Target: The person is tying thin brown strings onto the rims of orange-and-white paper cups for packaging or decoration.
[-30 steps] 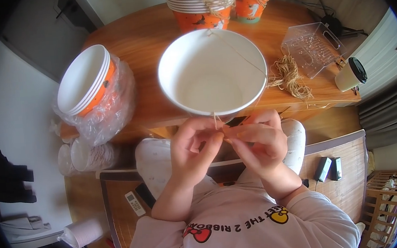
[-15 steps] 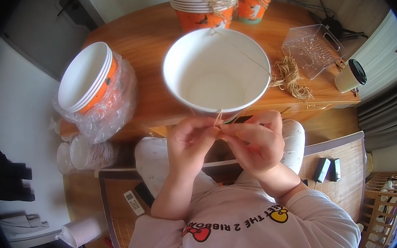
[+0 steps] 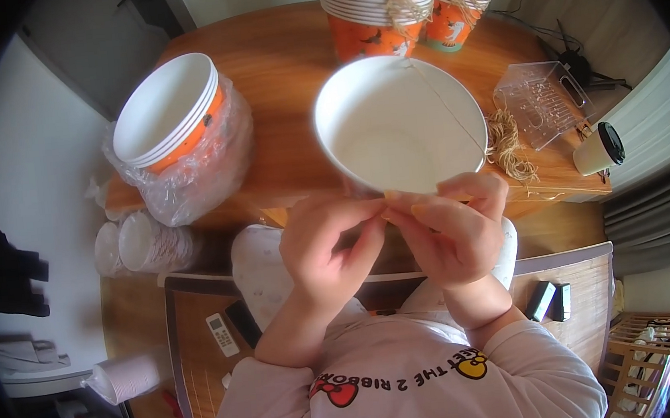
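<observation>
A large white-lined paper bucket stands at the table's front edge, its mouth turned up toward me. Thin straw-coloured twine runs from its far rim to its right rim. At the near rim, my left hand has thumb and forefinger closed in a pinch. My right hand pinches right beside it, the fingertips of both meeting. They hold the twine's end, mostly covered by the fingers. Right of the bucket lies a loose bundle of the same twine.
Stacked orange-and-white buckets hung with twine stand behind. Nested buckets in clear plastic sit at left. A clear acrylic box and a lidded cup are at right. A remote control lies by my left elbow.
The view has swung left, so the table's things sit farther right. Both hands have come up closer to the near rim, and the twine end seen between them before is now covered.
</observation>
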Motion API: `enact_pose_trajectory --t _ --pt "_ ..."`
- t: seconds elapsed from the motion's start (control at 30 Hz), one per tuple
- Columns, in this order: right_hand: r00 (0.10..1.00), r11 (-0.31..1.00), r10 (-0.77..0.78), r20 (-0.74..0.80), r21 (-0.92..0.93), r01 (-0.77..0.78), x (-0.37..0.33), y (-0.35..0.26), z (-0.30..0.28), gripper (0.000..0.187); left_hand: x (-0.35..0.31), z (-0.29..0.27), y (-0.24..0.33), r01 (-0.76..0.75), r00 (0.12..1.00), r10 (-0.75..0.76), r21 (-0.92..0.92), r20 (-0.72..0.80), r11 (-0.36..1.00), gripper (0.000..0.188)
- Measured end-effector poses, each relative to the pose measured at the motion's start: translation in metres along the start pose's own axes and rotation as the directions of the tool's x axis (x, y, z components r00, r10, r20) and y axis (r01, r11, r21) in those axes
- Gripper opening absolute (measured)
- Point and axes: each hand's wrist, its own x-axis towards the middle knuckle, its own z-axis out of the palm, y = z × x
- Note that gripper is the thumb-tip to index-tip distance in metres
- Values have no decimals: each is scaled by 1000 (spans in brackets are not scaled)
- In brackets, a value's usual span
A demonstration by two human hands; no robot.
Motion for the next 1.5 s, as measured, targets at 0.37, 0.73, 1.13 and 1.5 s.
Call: enact_pose_trajectory --t 0.37,0.73,1.13,1.5 --pt "997 998 53 49 -39 -52 -4 -7 -8 39 -2 3 4 279 960 -279 -229 35 933 16" --pt "1000 1000 -16 27 -17 17 6 -1 -3 41 -8 2 3 183 983 -175 -293 55 939 13" --pt "997 987 75 -11 146 -73 -1 2 -2 45 -7 6 6 128 991 -134 -207 -12 970 17" --pt "1000 996 23 -16 86 -21 -3 7 0 46 -9 6 6 205 979 -197 -313 56 927 11"
